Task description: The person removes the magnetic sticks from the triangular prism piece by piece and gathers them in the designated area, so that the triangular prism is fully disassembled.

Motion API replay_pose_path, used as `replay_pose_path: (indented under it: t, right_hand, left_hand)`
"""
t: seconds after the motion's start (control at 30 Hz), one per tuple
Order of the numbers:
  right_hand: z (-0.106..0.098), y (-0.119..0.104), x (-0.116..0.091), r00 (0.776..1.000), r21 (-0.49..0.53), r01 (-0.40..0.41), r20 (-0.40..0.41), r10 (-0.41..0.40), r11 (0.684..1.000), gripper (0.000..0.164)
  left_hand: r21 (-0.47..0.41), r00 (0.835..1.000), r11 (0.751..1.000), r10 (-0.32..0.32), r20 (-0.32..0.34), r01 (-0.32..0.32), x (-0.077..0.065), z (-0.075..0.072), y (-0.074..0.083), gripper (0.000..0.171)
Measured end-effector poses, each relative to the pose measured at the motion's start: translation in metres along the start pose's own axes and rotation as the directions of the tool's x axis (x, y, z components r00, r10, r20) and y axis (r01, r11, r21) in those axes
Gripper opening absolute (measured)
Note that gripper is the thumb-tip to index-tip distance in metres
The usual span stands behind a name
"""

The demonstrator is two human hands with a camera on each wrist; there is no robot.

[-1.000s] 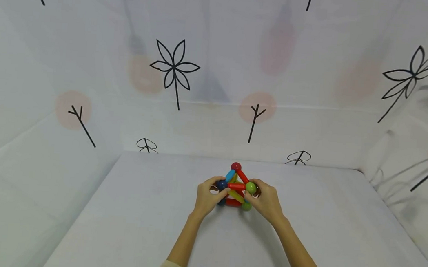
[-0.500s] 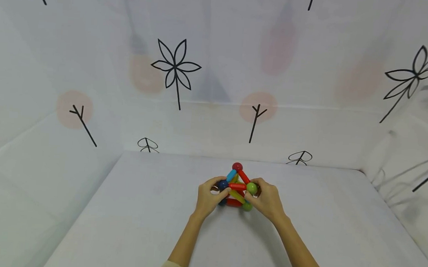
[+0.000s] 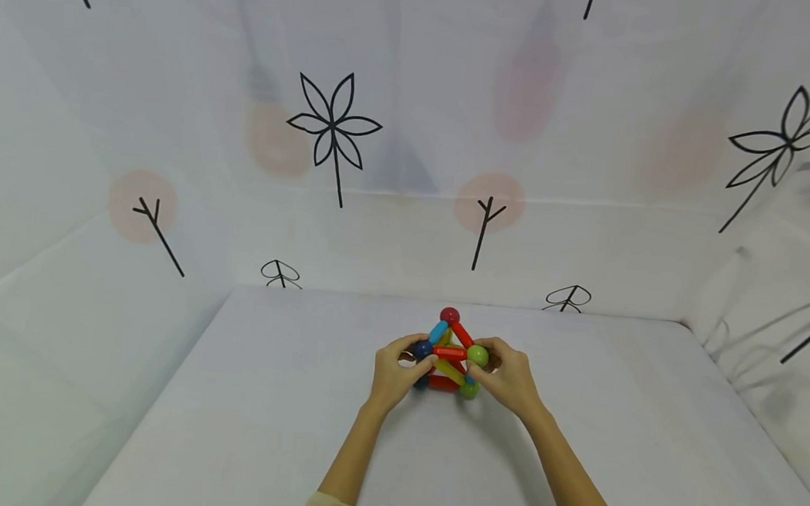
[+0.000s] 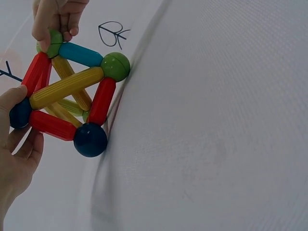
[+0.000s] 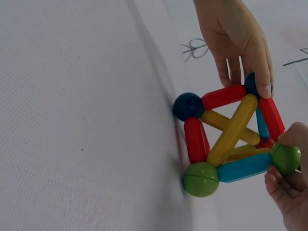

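A magnetic ball-and-rod model stands on the white table between my hands. My left hand pinches its upper dark blue ball between thumb and fingers. On the opposite side my right hand pinches the upper green ball. A red ball tops the model, joined by a light blue rod and a red rod. Below, a dark blue ball and a green ball form lower corners. A yellow rod crosses one face diagonally. Fingers partly cover the gripped balls.
The white tabletop stretches around the model on every side. Behind it rises a white cloth backdrop with printed leaves and twigs. More of this cloth hangs at left and right.
Both hands keep hold of the same two balls, and the model stays in place. The right thumb has shifted slightly on its green ball.
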State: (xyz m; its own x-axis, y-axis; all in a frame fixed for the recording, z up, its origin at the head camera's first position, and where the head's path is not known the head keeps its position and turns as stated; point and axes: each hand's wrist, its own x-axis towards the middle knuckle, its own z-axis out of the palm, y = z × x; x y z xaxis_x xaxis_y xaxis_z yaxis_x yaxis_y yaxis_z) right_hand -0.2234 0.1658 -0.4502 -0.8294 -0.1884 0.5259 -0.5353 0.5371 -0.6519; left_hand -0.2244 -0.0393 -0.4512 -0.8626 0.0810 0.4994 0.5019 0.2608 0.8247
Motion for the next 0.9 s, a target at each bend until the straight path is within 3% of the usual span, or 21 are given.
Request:
replay_pose_path:
  t: [0.17,0.43,0.67,0.9]
  right_hand:
    - [0.0,-0.001,0.0,0.999,0.028,-0.034,0.003,0.034,0.999,0.032]
    - [0.001,-0.003,-0.001,0.995,0.056,-0.096,-0.009,0.097,0.994,0.033]
    - [0.002,-0.002,-0.001,0.98,0.147,-0.2,0.025,0.198,0.969,0.032]
    - [-0.004,-0.024,0.0,0.967,0.223,-0.255,0.048,0.251,0.941,0.029]
  left_hand:
    - [-0.002,1.0,1.0,0.01,-0.002,-0.01,-0.001,-0.005,0.016,0.029]
    - [-0.014,1.0,1.0,-0.021,-0.01,0.021,-0.002,-0.004,0.019,0.03]
    - [-0.01,1.0,1.0,0.008,-0.004,-0.008,-0.002,-0.005,0.017,0.03]
    - [-0.01,1.0,1.0,0.017,-0.002,-0.017,-0.003,-0.006,0.018,0.03]
